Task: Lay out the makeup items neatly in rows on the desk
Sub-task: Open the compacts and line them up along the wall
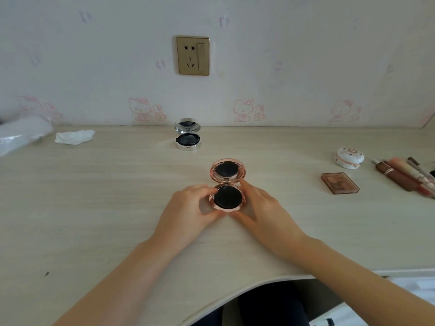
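- The pink compact [227, 187] stands open on the desk [94, 208], exactly between the two hands.
- The left hand [191, 209] and right hand [260, 208] grip its base from both sides with curled fingers.
- Its lid stands up on the side away from the hands; the long axis runs away from the person.
- Beyond the hands, a silver compact [187, 134] is open too.

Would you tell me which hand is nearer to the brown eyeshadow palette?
The right hand. It grips the pink compact from the side facing the eyeshadow palette, which lies apart, farther right. The left hand grips the compact's far side.
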Motion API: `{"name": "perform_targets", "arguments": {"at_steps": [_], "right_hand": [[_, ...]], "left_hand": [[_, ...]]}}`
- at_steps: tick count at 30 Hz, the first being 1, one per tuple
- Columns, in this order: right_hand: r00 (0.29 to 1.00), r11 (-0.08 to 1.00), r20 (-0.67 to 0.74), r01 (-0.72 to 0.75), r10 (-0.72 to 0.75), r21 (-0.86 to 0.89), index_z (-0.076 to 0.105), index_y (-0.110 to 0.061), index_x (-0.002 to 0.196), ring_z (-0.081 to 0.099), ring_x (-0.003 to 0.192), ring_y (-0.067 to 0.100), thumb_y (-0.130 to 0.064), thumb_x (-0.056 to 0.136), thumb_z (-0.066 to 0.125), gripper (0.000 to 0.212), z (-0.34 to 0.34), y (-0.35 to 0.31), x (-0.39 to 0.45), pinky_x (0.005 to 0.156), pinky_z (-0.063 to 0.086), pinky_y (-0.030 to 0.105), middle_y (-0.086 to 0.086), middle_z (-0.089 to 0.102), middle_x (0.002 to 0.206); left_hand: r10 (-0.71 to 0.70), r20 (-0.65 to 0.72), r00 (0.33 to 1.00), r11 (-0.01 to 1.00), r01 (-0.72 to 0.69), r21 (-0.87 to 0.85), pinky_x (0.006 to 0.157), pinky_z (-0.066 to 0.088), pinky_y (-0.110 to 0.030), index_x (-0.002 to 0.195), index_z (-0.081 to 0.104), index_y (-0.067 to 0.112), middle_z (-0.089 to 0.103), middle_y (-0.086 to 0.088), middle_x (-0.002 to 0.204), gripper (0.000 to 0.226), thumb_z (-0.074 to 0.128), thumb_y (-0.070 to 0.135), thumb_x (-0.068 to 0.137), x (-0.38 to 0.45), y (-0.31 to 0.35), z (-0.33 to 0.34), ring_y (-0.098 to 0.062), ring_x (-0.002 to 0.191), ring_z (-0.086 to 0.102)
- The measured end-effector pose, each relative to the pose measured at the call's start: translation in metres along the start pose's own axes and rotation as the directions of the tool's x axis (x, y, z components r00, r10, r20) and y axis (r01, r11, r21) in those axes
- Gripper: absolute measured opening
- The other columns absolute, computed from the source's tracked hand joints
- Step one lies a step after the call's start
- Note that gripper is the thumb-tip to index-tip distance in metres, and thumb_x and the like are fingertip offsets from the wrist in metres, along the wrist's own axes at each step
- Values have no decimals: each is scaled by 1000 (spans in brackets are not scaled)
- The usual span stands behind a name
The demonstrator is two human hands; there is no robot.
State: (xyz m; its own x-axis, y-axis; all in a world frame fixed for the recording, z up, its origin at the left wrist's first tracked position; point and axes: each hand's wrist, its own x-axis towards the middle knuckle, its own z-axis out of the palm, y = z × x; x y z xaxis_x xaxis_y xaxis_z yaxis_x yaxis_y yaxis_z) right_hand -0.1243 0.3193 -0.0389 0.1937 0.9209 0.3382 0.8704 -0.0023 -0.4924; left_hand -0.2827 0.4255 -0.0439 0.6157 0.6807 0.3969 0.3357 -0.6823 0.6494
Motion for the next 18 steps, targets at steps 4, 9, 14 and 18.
{"name": "perform_targets", "arguments": {"at_steps": [4, 9, 14, 18], "right_hand": [[1000, 1000, -1, -1, 1, 10, 46, -22, 134, 52, 112, 17, -37, 91, 59, 47, -2, 2, 2, 93, 41, 31, -3, 60, 121], [1000, 1000, -3, -2, 2, 10, 50, -20, 134, 49, 118, 16, -32, 94, 56, 42, -2, 14, 13, 97, 38, 24, -4, 56, 131], [1000, 1000, 9, 12, -12, 9, 53, -13, 129, 51, 116, 22, -25, 94, 56, 37, -6, 30, 43, 96, 38, 23, 2, 58, 128], [998, 999, 60, 15, -13, -40, 53, -10, 129, 51, 114, 24, -25, 96, 53, 37, -4, 48, 73, 98, 39, 30, 6, 59, 125]], "left_hand": [[5, -19, 1000, 1000, -5, -8, 79, 43, -11, 111, 54, 46, 65, 23, 105, 55, 80, 48, 63, 3, 3, 3, -1, 93, 58], [-7, 61, 998, 996, 1, 92, 84, 49, -34, 103, 71, 33, 70, 13, 101, 35, 75, 50, 73, 20, -1, 11, -8, 98, 59], [13, 116, 993, 977, -37, 209, 82, 47, -35, 111, 66, 32, 67, 10, 101, 32, 63, 50, 85, 52, -5, 20, -12, 100, 55], [30, 135, 990, 934, -76, 349, 81, 47, -32, 114, 61, 30, 64, 11, 103, 33, 50, 51, 92, 74, -10, 28, -12, 103, 52]]}}
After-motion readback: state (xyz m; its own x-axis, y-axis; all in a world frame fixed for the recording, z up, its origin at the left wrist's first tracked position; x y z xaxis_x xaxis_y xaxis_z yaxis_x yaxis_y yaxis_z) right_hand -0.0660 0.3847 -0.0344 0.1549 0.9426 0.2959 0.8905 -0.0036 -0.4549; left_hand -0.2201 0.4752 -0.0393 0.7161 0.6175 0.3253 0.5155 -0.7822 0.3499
